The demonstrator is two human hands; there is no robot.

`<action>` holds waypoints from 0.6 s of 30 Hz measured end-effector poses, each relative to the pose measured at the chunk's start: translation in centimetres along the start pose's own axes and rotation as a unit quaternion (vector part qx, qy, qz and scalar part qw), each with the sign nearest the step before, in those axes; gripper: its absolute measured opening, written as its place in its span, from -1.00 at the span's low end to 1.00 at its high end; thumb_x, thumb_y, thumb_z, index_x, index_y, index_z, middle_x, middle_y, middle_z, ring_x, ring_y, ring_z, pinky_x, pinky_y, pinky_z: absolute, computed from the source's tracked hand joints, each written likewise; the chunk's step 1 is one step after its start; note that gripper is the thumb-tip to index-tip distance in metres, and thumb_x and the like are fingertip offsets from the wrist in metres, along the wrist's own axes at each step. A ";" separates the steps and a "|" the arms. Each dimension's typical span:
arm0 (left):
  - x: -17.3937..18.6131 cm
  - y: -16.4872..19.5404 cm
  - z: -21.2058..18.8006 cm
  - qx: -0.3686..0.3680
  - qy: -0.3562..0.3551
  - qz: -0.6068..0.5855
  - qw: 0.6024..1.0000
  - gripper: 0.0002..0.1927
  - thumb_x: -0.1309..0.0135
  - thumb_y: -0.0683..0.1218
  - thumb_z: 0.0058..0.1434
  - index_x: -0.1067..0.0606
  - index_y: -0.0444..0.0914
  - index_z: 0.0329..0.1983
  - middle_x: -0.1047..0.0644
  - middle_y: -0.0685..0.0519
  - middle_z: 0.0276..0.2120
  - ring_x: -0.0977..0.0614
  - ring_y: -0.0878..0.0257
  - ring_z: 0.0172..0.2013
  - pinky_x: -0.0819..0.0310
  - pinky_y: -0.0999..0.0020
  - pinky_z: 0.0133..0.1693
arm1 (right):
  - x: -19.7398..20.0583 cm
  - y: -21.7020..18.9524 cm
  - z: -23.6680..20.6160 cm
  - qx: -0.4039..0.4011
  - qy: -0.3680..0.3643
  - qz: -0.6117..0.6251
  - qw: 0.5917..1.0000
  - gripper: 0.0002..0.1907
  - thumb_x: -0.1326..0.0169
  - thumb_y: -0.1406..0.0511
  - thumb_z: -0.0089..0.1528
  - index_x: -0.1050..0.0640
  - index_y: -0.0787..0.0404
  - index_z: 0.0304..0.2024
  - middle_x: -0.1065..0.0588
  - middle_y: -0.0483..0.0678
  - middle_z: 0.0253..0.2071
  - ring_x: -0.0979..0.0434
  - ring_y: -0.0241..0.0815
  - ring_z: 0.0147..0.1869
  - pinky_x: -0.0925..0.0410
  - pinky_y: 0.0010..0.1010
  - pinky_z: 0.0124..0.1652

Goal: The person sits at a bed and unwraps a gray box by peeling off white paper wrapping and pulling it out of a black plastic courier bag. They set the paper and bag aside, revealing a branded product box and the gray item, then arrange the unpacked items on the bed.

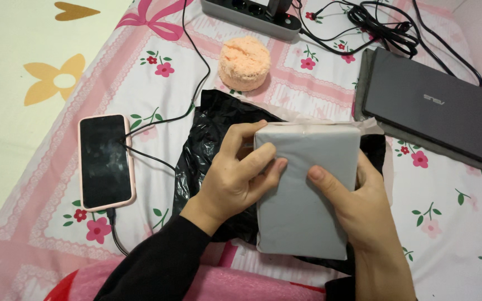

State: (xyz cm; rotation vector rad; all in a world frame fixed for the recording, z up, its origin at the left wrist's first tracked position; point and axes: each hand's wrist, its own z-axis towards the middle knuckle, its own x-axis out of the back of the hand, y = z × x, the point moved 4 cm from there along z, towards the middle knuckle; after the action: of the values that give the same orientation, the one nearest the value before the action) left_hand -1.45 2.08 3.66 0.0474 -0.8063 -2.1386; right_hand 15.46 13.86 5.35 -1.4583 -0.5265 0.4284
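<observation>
both hands are gripping a grey parcel [308, 189] above a black plastic bag [207, 145] on the flowered bedsheet [196, 72]. left hand [235, 178] is clasping the parcel's left edge, fingers curling over it. right hand [358, 206] is holding the right side, thumb lying on top. phone [105, 161] is lying to the left, laptop [436, 111] to the right.

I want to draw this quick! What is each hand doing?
Left hand: closed on the grey parcel, at its left edge.
Right hand: closed on the same parcel, thumb on top.
</observation>
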 end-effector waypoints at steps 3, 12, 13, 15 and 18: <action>-0.2 0.1 -0.2 -0.031 0.011 0.024 0.999 -0.72 -0.32 -0.20 0.30 -0.38 -0.23 -0.24 -0.39 -0.23 0.18 -0.67 0.12 -0.10 -0.68 0.32 -0.04 | 0.0 0.0 0.1 -0.001 0.011 -0.031 0.999 -0.45 -0.28 0.28 0.15 -0.49 0.35 0.15 -0.58 0.04 0.00 -0.57 -0.21 0.05 -0.44 -0.39 0.00; -0.3 0.1 -0.2 -0.024 0.010 0.032 0.999 -0.62 -0.35 -0.13 0.29 -0.44 -0.28 0.06 -0.38 -0.22 0.20 -0.60 -0.01 -0.01 -0.59 0.23 0.05 | 0.4 0.8 0.6 -0.017 0.018 -0.002 1.000 -0.45 -0.28 0.27 0.15 -0.49 0.36 0.15 -0.58 0.03 0.00 -0.58 -0.20 0.05 -0.44 -0.39 0.00; -0.3 0.1 -0.2 -0.023 0.009 0.029 0.999 -0.63 -0.35 -0.13 0.29 -0.44 -0.28 0.06 -0.38 -0.22 0.20 -0.60 0.00 0.00 -0.60 0.24 0.06 | 0.4 0.8 0.5 -0.010 0.016 -0.002 1.000 -0.45 -0.28 0.27 0.15 -0.49 0.36 0.15 -0.57 0.04 0.01 -0.57 -0.20 0.05 -0.44 -0.39 0.01; -0.1 0.1 -0.1 -0.020 0.009 0.022 1.000 -0.64 -0.34 -0.14 0.31 -0.45 -0.28 0.06 -0.38 -0.20 0.19 -0.61 0.01 0.02 -0.61 0.25 0.07 | 0.3 0.7 0.3 0.001 0.013 -0.003 1.000 -0.45 -0.28 0.28 0.16 -0.49 0.37 0.16 -0.57 0.04 0.02 -0.57 -0.21 0.07 -0.43 -0.40 0.03; -0.2 -0.1 0.3 0.032 -0.021 0.008 0.999 -0.71 -0.35 -0.15 0.28 -0.48 -0.29 -0.07 -0.40 -0.22 0.16 -0.62 0.09 -0.11 -0.61 0.32 -0.08 | 0.0 0.6 0.4 0.001 0.007 -0.002 1.000 -0.44 -0.29 0.28 0.15 -0.49 0.35 0.16 -0.57 0.02 0.01 -0.57 -0.21 0.05 -0.44 -0.40 0.01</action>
State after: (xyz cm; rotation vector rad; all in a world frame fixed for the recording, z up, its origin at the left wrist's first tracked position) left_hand -1.43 2.42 3.82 0.0303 -0.8964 -2.1049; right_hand 15.26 14.28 4.73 -1.4564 -0.5176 0.4148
